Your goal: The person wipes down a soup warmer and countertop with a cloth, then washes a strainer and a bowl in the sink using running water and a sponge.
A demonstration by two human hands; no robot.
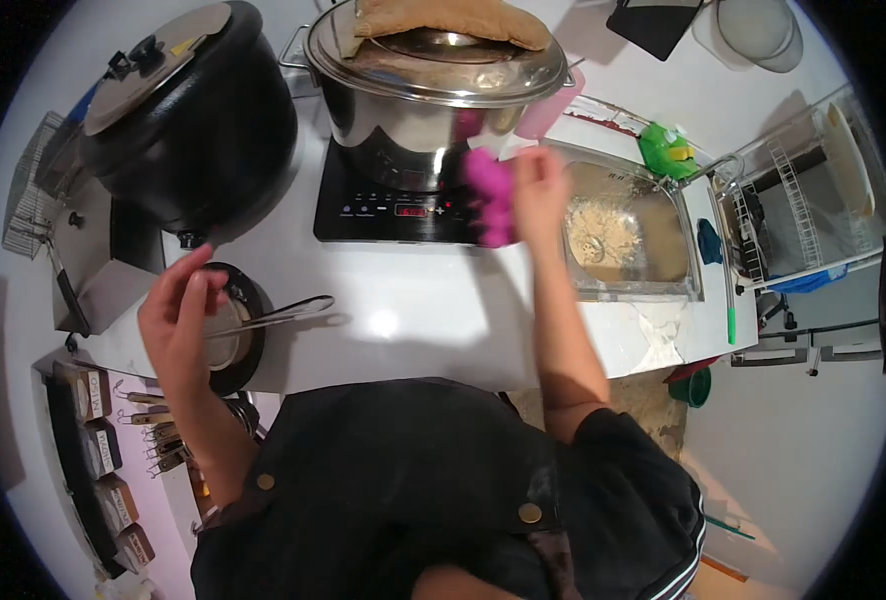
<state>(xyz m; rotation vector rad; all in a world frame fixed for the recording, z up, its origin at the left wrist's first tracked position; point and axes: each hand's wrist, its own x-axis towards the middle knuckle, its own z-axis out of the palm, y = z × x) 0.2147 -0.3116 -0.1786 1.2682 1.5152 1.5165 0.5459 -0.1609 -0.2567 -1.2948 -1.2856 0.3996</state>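
Note:
My right hand [540, 190], blurred by motion, is shut on a bright magenta cloth [491, 195] that hangs in front of the induction cooker's right side. Behind it, a large steel pot [393, 125] stands on the black induction cooker [348, 215], its lid topped by a folded tan cloth [453, 20]. My left hand [178, 310] is raised with loosely bent fingers apart and nothing visible in them. It is just left of a dark-rimmed bowl [253, 350], which it partly hides. Metal tongs [298, 310] lie across the bowl's rim.
A tall black soup warmer [198, 120] stands at the back left beside a steel box [113, 235]. To the right is a sink [668, 245] with pale food scraps. A green packet [663, 150] and a dish rack [798, 190] are beyond. Utensils [163, 430] hang below left.

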